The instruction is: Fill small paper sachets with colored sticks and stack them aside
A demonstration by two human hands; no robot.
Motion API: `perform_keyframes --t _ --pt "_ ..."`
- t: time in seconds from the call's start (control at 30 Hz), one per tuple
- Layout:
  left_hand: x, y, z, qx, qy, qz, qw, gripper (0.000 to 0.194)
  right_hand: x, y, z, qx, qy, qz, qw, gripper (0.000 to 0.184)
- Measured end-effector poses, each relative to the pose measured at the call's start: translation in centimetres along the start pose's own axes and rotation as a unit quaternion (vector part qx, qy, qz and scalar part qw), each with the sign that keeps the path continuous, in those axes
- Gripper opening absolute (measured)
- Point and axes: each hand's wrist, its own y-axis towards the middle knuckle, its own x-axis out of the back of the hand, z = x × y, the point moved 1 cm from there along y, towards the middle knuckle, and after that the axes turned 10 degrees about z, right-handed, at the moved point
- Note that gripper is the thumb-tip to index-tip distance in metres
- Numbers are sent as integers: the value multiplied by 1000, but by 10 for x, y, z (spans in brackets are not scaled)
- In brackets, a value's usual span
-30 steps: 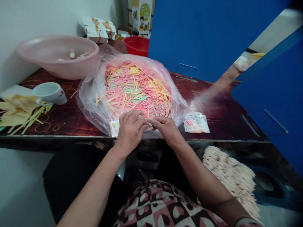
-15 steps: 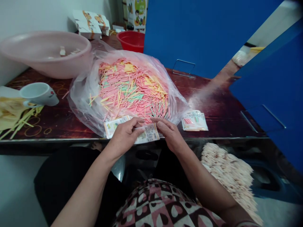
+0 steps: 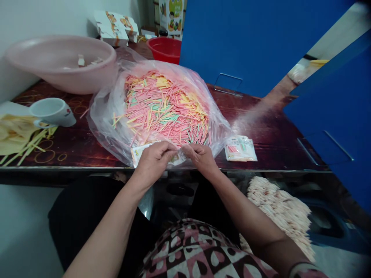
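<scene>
My left hand and my right hand meet at the table's front edge, both closed with thumbs and fingers pinching a small printed plastic packet. The hands cover much of it. Another printed packet lies partly under my left hand. Right behind my fingers a big clear plastic bag lies open, full of thin pink, yellow and green sticks. To the right of my right hand is a small pile of packets, with pink and green sticks showing through the top one.
A white cup stands at the left by yellow strips and rubber bands. Behind are a pink basin and a red basin. Blue panels with wire handles stand at the right. Below, a stack of pale packets sits beside me.
My right hand has moved left to my left hand and now pinches the packet's upper edge. The packet's printed face is more hidden and crumpled. The whole view has shifted slightly.
</scene>
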Motion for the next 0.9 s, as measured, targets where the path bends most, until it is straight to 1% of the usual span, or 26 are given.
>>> perform_keyframes --t 0.07,0.13,0.17,0.2,0.27,0.33,0.37,0.47,0.53,0.63,0.7,0.8,0.9 --pt "6 3 5 -10 29 -42 999 11 7 19 -2 12 -59 6 998 50" --pt "12 5 12 -14 57 -85 995 11 13 37 -2 15 -183 12 983 34" --pt "15 6 16 -13 68 -107 992 11 14 45 -1 12 -256 24 966 29" --pt "18 7 20 -8 75 -130 989 11 15 51 0 5 -327 43 944 28" --pt "22 7 27 8 74 -173 982 11 16 59 6 -19 -439 83 895 30" --pt "24 7 32 29 54 -200 978 12 16 62 14 -41 -506 113 854 32" --pt "24 8 34 38 45 -205 977 11 15 62 17 -47 -527 124 839 33" --pt "23 9 35 58 67 -189 978 9 13 62 27 -45 -566 140 811 33" --pt "21 10 34 62 124 -162 977 7 10 64 32 -37 -585 150 796 33" --pt "18 13 32 73 220 -122 965 8 4 67 36 -32 -607 172 775 34" --pt "15 14 32 92 267 -97 954 9 1 69 39 -26 -615 185 766 36" --pt "12 16 32 119 309 -67 941 12 0 69 46 -22 -622 198 757 38" --pt "8 16 32 111 333 -63 934 15 -1 67 52 -19 -628 214 748 38"
